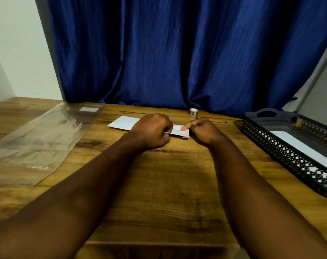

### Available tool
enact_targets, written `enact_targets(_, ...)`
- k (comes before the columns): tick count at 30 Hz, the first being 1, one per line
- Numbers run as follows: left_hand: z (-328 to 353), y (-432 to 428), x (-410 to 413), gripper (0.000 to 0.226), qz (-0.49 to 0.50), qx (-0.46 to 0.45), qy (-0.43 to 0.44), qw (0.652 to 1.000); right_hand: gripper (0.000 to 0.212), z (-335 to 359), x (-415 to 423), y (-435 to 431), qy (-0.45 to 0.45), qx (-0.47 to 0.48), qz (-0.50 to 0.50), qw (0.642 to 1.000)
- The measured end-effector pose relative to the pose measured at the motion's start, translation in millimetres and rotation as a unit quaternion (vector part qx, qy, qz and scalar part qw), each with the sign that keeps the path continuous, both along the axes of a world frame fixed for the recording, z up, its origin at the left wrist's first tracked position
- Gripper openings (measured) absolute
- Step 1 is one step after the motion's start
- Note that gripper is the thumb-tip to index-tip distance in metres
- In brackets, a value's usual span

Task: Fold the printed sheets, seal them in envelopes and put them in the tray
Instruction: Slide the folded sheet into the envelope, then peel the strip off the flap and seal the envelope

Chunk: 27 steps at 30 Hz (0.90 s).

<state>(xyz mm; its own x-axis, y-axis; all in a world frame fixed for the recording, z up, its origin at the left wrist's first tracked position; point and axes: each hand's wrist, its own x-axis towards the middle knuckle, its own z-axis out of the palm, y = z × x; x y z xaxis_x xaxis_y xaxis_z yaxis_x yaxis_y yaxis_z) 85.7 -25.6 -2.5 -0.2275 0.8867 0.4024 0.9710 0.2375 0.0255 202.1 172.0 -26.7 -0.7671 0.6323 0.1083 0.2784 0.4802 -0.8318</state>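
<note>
**A:** Fingertips first. The left hand has its fingers curled tight, pinching the left end of the folded sheet low over the table.

**B:** And the right hand answers it: the right thumb lies flat on top of the sheet's other end, with the remaining fingers curled in beside it. It looks like a pinch, though what sits under the paper can't be seen.

**A:** A grip at each end reads as holding the fold flat and square so the layers don't spring apart. Stacked edges show at the near right corner.

**B:** The envelope lies flat just behind the left hand, partly hidden by it. It's a handy spot, because the sheet is in line with it, so sliding it in is the likely next job. Whether it has started going in is hard to tell.

**A:** Further out, a tape roll and a pen sit near the curtain, presumably within reach for sealing.

**B:** On the right, the black tray holds a white envelope in the tray, lying flat, so at least one seems finished. A clear plastic sleeve lies off to the left.
</note>
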Motion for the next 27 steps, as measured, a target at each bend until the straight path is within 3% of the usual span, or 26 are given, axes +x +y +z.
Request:
enact_targets(5, -5, 5, -2, 0.010, -0.010, -0.016, -0.037, 0.999, 0.014, -5, -3, 4, -0.002, -0.001, -0.052, 0.999)
enact_targets(7, -7, 8, -3, 0.010, -0.022, -0.012, -0.042, 0.999, 0.014, -8, -1, 4, 0.003, 0.044, -0.033, 0.998)
enact_targets(14, -18, 14, -7, 0.043, -0.021, 0.073, -0.059, 0.995, 0.017, -8, 4, 5, -0.001, 0.139, 0.023, 0.990)
enact_targets(21, -32, 21, -16, 0.064, 0.037, -0.091, -0.131, 0.987, 0.018, -6, -2, -3, -0.017, 0.145, 0.004, 0.989)
enact_targets(27, -34, 25, -14, 0.062, 0.036, -0.082, -0.128, 0.988, 0.013, -15, -17, -7, 0.005, 0.140, -0.094, 0.986)
